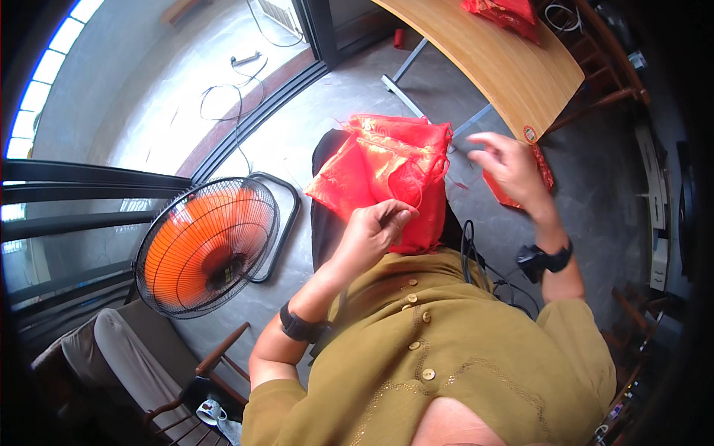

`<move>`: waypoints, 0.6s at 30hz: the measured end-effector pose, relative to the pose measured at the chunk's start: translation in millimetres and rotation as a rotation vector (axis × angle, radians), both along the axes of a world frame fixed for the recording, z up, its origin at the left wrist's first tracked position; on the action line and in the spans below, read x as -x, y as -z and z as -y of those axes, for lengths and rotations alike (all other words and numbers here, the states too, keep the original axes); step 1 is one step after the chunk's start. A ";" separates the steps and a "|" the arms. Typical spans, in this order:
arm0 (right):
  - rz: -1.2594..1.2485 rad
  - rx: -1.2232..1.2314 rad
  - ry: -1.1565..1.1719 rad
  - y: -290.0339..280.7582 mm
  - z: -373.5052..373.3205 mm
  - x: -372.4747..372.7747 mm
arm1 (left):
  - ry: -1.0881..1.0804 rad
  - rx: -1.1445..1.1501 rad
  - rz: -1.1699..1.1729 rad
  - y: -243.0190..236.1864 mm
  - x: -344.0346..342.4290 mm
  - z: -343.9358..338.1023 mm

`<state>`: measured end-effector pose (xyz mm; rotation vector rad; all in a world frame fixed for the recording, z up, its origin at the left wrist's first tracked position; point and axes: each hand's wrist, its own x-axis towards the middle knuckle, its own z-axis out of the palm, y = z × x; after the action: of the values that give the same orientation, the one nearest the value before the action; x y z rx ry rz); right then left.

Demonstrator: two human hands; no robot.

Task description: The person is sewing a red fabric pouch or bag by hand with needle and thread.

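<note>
Shiny red satin cloth pouches (405, 156) with a gold-toned pattern lie across my lap on dark trousers. My left hand (383, 229) is closed in a pinch at their near edge. A thin red cord (419, 199) runs up from its fingertips over the cloth. To the right of the pouches, my right hand (509, 169) is raised in the air, index finger and thumb apart, and nothing shows between them. Loose red threads hang at the pouches' right edge, close to that hand. Behind my right wrist, another red patterned piece (513, 186) is partly hidden.
An orange-bladed fan (212, 249) in a black wire cage stands to my left. Ahead on the right is a wooden table (491, 52) bearing a red bundle (509, 16). Black cables (470, 253) lie by my right side. A wooden chair (223, 349) holds a mug (211, 410).
</note>
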<state>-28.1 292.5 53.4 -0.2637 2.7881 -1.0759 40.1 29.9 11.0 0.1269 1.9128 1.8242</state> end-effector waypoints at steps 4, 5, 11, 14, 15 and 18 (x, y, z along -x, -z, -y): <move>0.150 0.351 -0.110 16.1 56.0 7.3 | 0.081 0.171 -0.310 -2.4 1.3 -16.3; 0.211 0.261 -0.167 11.0 63.4 5.7 | 0.080 0.174 -0.307 0.7 2.6 -20.7; 0.260 0.329 -0.129 31.0 41.7 -12.3 | 0.351 0.123 -0.342 1.9 8.3 -33.7; 0.161 0.314 0.003 24.2 15.9 -22.2 | 0.350 0.144 -0.363 7.0 6.4 -27.4; 0.090 0.261 0.026 21.1 9.1 -26.5 | 0.360 0.136 -0.363 6.7 7.7 -27.8; 0.021 0.219 0.053 14.9 -2.0 -38.8 | 0.439 0.023 -0.190 11.9 11.2 -35.2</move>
<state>10.7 294.5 38.5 -0.2014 2.6728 -1.3909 28.9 65.1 -1.0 0.6775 1.8449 1.5357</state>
